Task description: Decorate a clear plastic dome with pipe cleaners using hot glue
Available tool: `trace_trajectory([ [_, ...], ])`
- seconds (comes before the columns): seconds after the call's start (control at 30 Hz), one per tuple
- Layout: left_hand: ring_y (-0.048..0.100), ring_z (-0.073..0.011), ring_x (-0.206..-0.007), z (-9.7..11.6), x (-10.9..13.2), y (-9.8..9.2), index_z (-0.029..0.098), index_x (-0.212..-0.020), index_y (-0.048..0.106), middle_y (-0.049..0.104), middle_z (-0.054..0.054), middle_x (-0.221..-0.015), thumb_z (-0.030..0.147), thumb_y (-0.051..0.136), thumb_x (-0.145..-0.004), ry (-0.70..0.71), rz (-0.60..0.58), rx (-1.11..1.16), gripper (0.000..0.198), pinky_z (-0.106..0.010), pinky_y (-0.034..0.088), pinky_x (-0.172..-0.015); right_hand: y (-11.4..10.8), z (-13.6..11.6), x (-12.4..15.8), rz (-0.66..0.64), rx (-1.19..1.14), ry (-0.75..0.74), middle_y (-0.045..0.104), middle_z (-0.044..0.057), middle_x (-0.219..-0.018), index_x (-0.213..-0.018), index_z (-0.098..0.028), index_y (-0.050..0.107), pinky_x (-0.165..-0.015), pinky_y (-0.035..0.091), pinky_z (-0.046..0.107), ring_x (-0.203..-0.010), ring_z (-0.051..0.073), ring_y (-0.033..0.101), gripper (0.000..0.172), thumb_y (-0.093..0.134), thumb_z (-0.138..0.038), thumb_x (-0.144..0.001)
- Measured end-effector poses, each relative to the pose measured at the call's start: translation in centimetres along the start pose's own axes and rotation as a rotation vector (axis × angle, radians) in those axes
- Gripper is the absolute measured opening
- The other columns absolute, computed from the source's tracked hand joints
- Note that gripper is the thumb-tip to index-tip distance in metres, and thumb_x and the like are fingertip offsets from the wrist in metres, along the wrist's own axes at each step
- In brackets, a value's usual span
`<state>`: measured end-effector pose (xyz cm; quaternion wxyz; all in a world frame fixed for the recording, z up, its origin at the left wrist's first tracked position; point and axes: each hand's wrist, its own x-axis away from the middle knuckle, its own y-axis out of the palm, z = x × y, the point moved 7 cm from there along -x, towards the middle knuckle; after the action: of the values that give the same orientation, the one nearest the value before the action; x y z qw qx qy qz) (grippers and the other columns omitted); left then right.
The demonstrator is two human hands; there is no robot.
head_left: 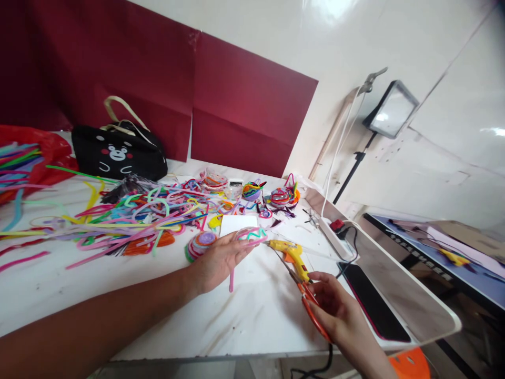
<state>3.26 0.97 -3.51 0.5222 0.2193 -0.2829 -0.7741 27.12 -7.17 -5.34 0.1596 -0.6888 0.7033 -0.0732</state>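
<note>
Two sets of fingers, both busy, and the worktop (pixel 221 329) is a total mess lol. My left fingers (pixel 236 251) are closed round a little pink craft piece (pixel 252 235) with a mint-green squiggle on it, out in front of me around the middle of the worktop. A pink strand (pixel 231 281) pokes down below them. My right fingers (pixel 325 278) are wrapped round the orange handles of the scissors (pixel 304 290), blades angled away from me and to the left, near the craft piece. Right by the blades is a yellow glue gun (pixel 284 246), nozzle aimed left with its tip close to the craft piece; can't tell if my right fingers touch its grip.

Just left of the craft piece sits a stripy fuzzy ball (pixel 201 243), partly hidden, with a white card (pixel 234 223) right behind. Most of the left side is one big tangle of fuzzy sticks (pixel 145 210), every colour going, with a few decorated balls (pixel 252 191) at the back. A black bag (pixel 148 158) with a bear face stands behind that, next to a red plastic bag (pixel 59 150). Over on my right: a phone (pixel 374 302) lying flat and a power strip (pixel 334 239) beyond it.
</note>
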Motion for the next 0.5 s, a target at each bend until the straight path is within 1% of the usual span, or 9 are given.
trace_trajectory([
  [0.07, 0.067, -0.0208, -0.113, -0.1, 0.0, -0.3, 0.011, -0.105, 0.072, 0.075, -0.01, -0.115, 0.005, 0.067, -0.078, -0.027, 0.055, -0.008, 0.027, -0.028, 0.047, -0.106, 0.4, 0.0, 0.3, -0.006, -0.09, 0.023, 0.063, 0.003, -0.087, -0.111, -0.021, 0.055, -0.059, 0.048, 0.024, -0.069, 0.014, 0.059, 0.047, 0.077, -0.044, -0.076],
  [0.17, 0.071, -0.0207, -0.105, -0.4, 0.2, -0.6, 0.008, -0.106, 0.068, 0.077, -0.014, -0.107, 0.003, 0.063, -0.081, -0.077, 0.143, -0.014, 0.025, -0.028, 0.05, -0.101, 1.2, -0.2, 0.5, -0.026, -0.163, 0.054, 0.061, 0.001, -0.082, -0.11, -0.021, 0.058, -0.059, 0.047, 0.023, -0.068, 0.013, 0.057, 0.05, 0.081, -0.043, -0.072],
  [0.23, 0.072, -0.0213, -0.105, -0.5, 0.2, -0.6, 0.006, -0.107, 0.066, 0.077, -0.016, -0.103, 0.0, 0.061, -0.082, -0.098, 0.165, -0.013, 0.026, -0.027, 0.05, -0.101, 1.6, -0.4, 0.5, -0.034, -0.185, 0.061, 0.061, 0.001, -0.081, -0.11, -0.02, 0.059, -0.059, 0.046, 0.022, -0.068, 0.012, 0.056, 0.049, 0.081, -0.042, -0.072],
  [0.33, 0.072, -0.0204, -0.105, -0.7, 0.2, -0.7, 0.005, -0.111, 0.064, 0.077, -0.017, -0.103, -0.005, 0.057, -0.081, -0.13, 0.183, -0.032, 0.032, -0.025, 0.051, -0.098, 2.1, -0.7, 0.4, -0.049, -0.194, 0.059, 0.061, 0.001, -0.082, -0.11, -0.02, 0.059, -0.06, 0.046, 0.022, -0.068, 0.012, 0.055, 0.048, 0.081, -0.042, -0.074],
  [0.5, 0.072, -0.0188, -0.104, -0.8, -0.2, -1.4, 0.009, -0.111, 0.063, 0.077, -0.013, -0.104, -0.006, 0.059, -0.078, -0.127, 0.212, -0.103, 0.037, -0.023, 0.053, -0.095, 1.7, -0.7, 0.1, 0.025, -0.184, 0.047, 0.061, 0.001, -0.082, -0.108, -0.019, 0.06, -0.06, 0.045, 0.022, -0.068, 0.012, 0.055, 0.046, 0.08, -0.042, -0.074],
])
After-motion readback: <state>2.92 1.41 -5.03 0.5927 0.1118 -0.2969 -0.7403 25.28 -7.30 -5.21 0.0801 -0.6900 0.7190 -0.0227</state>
